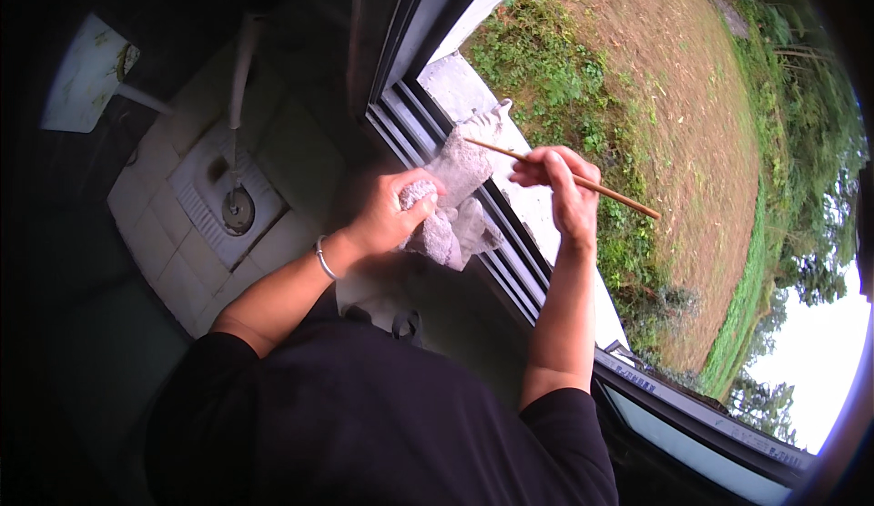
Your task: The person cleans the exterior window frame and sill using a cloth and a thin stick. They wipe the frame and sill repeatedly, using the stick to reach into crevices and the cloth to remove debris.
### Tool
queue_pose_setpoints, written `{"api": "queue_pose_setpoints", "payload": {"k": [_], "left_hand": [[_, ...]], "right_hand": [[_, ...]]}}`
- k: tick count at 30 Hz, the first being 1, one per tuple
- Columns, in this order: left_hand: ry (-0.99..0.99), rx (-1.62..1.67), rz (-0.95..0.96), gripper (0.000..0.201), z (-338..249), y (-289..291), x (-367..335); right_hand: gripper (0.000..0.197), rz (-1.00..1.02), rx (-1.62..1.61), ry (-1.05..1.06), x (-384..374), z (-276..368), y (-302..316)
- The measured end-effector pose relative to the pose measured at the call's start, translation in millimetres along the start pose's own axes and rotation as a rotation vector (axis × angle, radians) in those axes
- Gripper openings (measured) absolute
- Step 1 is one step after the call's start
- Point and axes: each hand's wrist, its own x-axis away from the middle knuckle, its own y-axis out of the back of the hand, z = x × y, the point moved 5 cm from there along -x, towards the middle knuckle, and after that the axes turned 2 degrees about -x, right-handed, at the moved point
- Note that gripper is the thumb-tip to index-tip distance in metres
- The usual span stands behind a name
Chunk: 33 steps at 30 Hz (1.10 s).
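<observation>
My left hand (pixel 387 219), with a silver bangle at the wrist, is closed around a bunched, pale pinkish-grey cloth (pixel 464 165). Part of the cloth spreads over the sliding window's metal track (pixel 410 128), and a loose fold hangs below my fingers. Between the thumb and fingers of my right hand (pixel 566 187) is a slim brown wooden chopstick (pixel 628 201). Its thin tip points left and meets the upper part of the cloth; whether it presses in, I cannot tell. The thicker end sticks out to the right, over the sill.
A pale outer sill (pixel 537 215) runs along the open window, with grass and shrubs (pixel 546 69) outside. Down on the left, a squat toilet (pixel 205 197) is set in a tiled floor, with a pipe (pixel 243 69) above it. The dark window frame (pixel 382 24) rises beyond my hands.
</observation>
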Motion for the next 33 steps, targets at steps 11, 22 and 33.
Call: {"api": "queue_pose_setpoints", "payload": {"k": [11, 22, 33], "left_hand": [[0.162, 0.429, -0.332, 0.033, 1.2, 36.8, 16.6], [0.373, 0.37, -0.155, 0.032, 6.3, 75.3, -11.6], [-0.036, 0.397, 0.508, 0.037, -127.1, -71.0, 7.6]], "right_hand": [[0.018, 0.033, 0.467, 0.111, -1.2, -22.3, -63.2], [0.022, -0.171, -0.479, -0.101, -55.4, -61.2, -100.4], [0.025, -0.406, -1.127, 0.485, 166.5, -14.3, 90.2]]}}
